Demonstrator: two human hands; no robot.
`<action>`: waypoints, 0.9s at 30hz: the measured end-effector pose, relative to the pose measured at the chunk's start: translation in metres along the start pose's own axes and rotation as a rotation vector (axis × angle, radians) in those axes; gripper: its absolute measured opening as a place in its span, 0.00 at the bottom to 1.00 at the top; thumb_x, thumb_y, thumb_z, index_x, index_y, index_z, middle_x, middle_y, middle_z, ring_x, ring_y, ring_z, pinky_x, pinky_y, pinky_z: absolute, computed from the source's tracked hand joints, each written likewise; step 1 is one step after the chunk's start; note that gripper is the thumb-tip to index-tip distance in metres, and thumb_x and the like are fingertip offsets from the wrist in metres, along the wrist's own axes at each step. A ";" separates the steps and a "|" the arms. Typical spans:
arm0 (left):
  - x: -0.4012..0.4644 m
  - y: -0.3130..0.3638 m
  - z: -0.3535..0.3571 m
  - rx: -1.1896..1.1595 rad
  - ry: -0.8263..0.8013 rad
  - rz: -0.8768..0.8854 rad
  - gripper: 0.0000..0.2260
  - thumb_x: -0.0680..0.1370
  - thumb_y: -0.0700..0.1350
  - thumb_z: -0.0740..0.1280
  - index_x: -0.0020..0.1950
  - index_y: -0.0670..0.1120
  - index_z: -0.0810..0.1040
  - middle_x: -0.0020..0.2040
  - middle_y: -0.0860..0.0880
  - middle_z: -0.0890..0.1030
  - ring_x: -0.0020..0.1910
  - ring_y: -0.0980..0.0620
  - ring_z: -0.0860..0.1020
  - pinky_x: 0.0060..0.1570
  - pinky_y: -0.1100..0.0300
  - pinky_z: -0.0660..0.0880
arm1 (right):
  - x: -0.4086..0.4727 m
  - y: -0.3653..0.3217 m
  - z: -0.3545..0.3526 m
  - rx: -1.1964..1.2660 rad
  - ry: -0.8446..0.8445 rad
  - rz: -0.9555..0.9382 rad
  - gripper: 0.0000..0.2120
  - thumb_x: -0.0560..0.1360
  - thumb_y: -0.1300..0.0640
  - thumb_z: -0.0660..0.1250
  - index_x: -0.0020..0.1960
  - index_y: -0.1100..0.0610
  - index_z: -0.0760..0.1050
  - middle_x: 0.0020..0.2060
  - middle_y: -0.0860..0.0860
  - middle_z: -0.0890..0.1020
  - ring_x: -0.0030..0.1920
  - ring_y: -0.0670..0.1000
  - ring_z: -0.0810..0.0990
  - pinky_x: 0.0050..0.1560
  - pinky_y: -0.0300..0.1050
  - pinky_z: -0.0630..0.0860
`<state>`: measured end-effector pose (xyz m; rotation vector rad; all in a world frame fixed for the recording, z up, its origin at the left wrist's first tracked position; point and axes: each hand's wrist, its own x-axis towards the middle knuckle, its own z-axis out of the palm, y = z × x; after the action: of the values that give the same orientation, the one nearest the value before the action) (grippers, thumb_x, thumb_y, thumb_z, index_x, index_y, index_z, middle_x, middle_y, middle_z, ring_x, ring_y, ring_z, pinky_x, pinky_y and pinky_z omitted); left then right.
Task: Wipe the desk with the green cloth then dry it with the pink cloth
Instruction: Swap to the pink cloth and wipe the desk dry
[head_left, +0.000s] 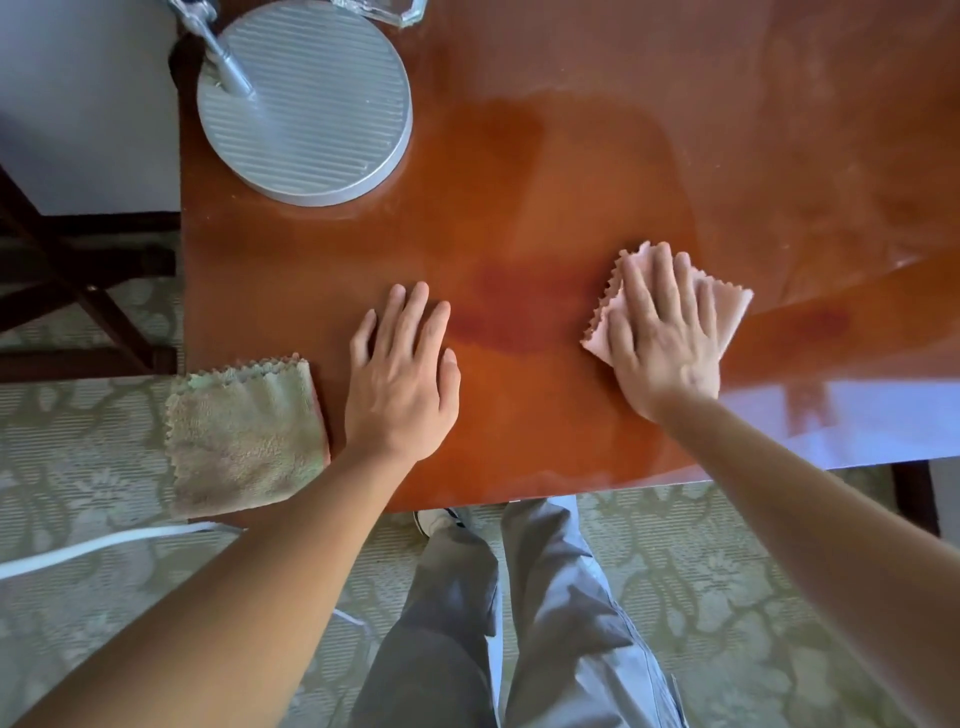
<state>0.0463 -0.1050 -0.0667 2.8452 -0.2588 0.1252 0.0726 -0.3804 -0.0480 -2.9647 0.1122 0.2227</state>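
Observation:
A glossy reddish-brown wooden desk (545, 171) fills the upper half of the view. My right hand (662, 340) lies flat, fingers spread, pressing the pink cloth (724, 306) onto the desk right of centre; the cloth's zigzag edges show around my fingers. Flat on the bare wood near the front edge rests my left hand (402, 382), with nothing in it. The green cloth (244, 434) lies folded at the desk's front left corner, just left of my left wrist and overhanging the edge a little.
A round ribbed grey lamp base (311, 104) with a metal stem stands at the back left of the desk. A clear glass object (379, 10) sits at the top edge. Below are patterned carpet, a white cable (98, 545), dark furniture legs (78, 291) on the left, and my legs.

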 end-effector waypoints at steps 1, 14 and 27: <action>0.000 0.000 0.000 0.001 0.001 -0.001 0.21 0.83 0.48 0.57 0.75 0.43 0.71 0.79 0.42 0.67 0.80 0.42 0.62 0.77 0.42 0.58 | 0.002 -0.011 0.002 -0.001 0.006 0.031 0.29 0.84 0.45 0.45 0.84 0.50 0.51 0.83 0.56 0.52 0.83 0.58 0.47 0.81 0.57 0.44; -0.001 0.001 0.001 0.012 -0.001 -0.013 0.21 0.83 0.48 0.56 0.75 0.44 0.71 0.79 0.43 0.66 0.80 0.44 0.61 0.78 0.44 0.56 | 0.026 -0.045 0.002 -0.077 -0.126 -0.368 0.30 0.85 0.41 0.41 0.84 0.48 0.46 0.84 0.52 0.48 0.83 0.55 0.43 0.81 0.52 0.35; -0.001 -0.001 0.002 0.033 0.026 0.007 0.20 0.83 0.47 0.57 0.73 0.43 0.73 0.77 0.42 0.70 0.79 0.42 0.64 0.76 0.42 0.60 | 0.061 -0.139 0.014 0.018 -0.072 -0.301 0.28 0.85 0.44 0.44 0.84 0.48 0.48 0.84 0.51 0.49 0.83 0.55 0.42 0.81 0.56 0.39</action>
<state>0.0459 -0.1044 -0.0688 2.8731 -0.2631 0.1689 0.1426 -0.2447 -0.0488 -2.9010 -0.3371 0.2843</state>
